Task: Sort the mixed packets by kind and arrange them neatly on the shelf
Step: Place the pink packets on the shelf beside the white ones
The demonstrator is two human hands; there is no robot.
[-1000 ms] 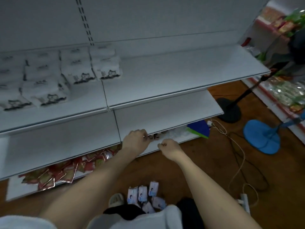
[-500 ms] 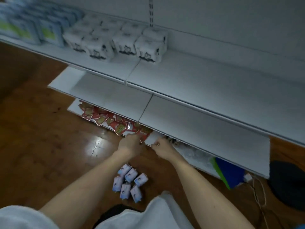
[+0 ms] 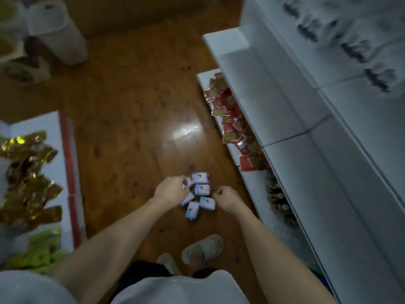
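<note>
My left hand [image 3: 169,189] pinches one of the small white-blue packets [image 3: 200,195] heaped on the wooden floor [image 3: 131,106]; my right hand [image 3: 226,197] hovers beside them, grip curled, holding nothing I can see.

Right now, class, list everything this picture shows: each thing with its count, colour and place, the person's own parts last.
small packets: about six, pale blue-white, heaped on the floor between the hands
red packets: many, red, bottom shelf at right
gold packets: many, gold-brown, white board at left
green packets: several, yellow-green, same board, nearer
shelves: white, right side
floor: brown wood
slipper: one, pale, on the floor
left hand: fingers curled at the heap's edge
right hand: fingers curled, beside the heap
</note>
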